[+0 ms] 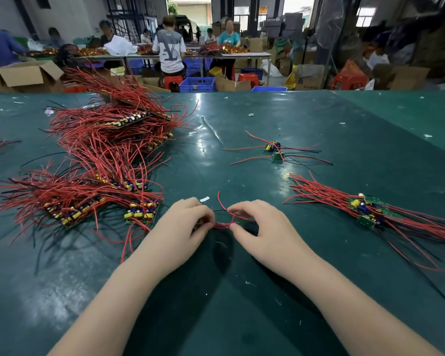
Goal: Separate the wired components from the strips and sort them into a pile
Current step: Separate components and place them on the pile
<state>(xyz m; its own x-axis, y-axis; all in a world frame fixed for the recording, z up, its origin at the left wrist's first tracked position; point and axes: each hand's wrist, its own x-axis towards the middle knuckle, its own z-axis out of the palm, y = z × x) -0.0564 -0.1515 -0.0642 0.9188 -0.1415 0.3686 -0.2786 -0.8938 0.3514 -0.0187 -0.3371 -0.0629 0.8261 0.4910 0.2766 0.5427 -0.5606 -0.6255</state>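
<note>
1. This is a factory assembly hall, a workshop for hand work on electronics.
2. A long worktable (267, 119) covered in dark green sheeting carries heaps of red-wired circuit strips (106, 155) and small loose boards.
3. Behind it, workers (169, 48) sit on red plastic stools (172, 80) at another long bench (242, 55) piled with the same red wiring.
4. Open cardboard boxes (23, 74) and blue plastic crates (197, 84) stand on the floor between the benches.
5. Stacked cartons (275, 28) line the back wall near a wide open doorway (190, 11).
</note>
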